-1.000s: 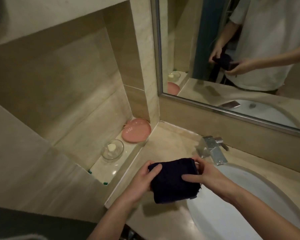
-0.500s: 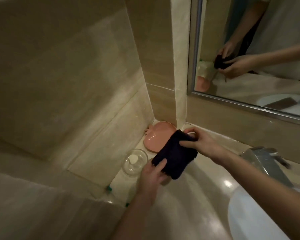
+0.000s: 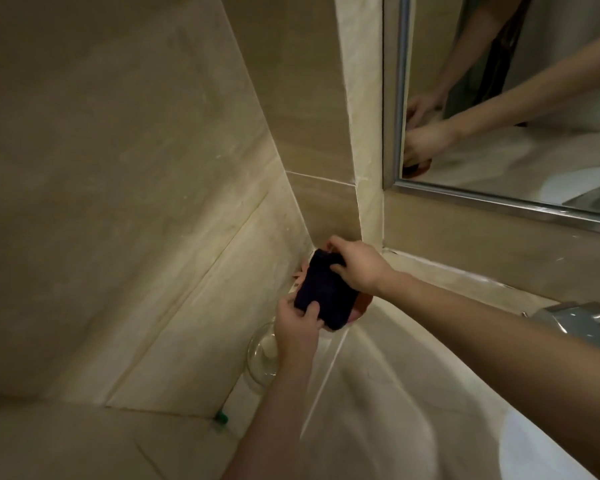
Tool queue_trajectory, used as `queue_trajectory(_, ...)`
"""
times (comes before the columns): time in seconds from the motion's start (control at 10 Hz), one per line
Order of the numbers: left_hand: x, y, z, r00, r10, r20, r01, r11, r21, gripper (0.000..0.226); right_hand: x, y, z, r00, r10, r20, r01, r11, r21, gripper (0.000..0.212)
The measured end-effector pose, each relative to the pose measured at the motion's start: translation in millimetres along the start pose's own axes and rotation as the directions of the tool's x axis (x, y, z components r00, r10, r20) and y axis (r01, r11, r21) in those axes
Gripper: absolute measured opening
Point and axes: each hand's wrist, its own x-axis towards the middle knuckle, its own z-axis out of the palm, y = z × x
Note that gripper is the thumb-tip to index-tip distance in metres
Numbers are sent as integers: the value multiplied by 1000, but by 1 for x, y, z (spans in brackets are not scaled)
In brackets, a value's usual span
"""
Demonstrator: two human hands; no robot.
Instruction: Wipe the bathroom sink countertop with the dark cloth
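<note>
Dark cloth (image 3: 325, 293), folded into a pad, hangs between both hands above the pink dish (image 3: 361, 306) in the far corner of the beige countertop (image 3: 378, 393). The left hand (image 3: 297, 332) pinches its near end, thumb on top; the right hand (image 3: 359, 265) grips its far end with curled fingers. A glass bowl (image 3: 262, 355) sits just beside the left wrist, and the faucet (image 3: 575, 320) stands at the right.

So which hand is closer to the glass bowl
Left. The left hand sits right over the glass bowl; the right hand is farther back, gripping the cloth's far end.
</note>
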Motion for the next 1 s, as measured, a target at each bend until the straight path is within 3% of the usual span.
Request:
queue_trajectory(0.1,3,3,-3,989,146,-13,-130,919,373,33,9,4,8,999,0,45,6,991,-133,35)
queue_trajectory(0.2,7,0,-2,926,372,68,-319,671,670,29,13,10,16,996,-2,91,22,977,-210,34)
queue_trajectory(0.3,10,-5,6,875,389,288,-475,569,671,25,16,15,25,997,-1,73,16,977,-211,32)
queue_trajectory(0.4,11,-15,10,878,250,409,-476,547,688,39,20,16,29,998,-6,60,19,975,-223,28)
queue_trajectory(0.6,13,-21,10,871,189,454,-480,524,703,43,14,12,38,1000,-4,21,10,965,-261,27)
queue_trajectory(0.8,16,-20,12,861,213,462,-496,557,666,42,-23,5,26,998,-57,14,59,969,-241,57)
queue_trajectory(0.9,17,-22,14,883,205,422,-459,560,690,43,-60,8,12,998,-42,-56,31,981,-192,58)
queue_trajectory(1.0,10,-15,14,881,174,440,-469,453,758,52,-103,8,-5,995,45,-90,-58,987,-147,55)
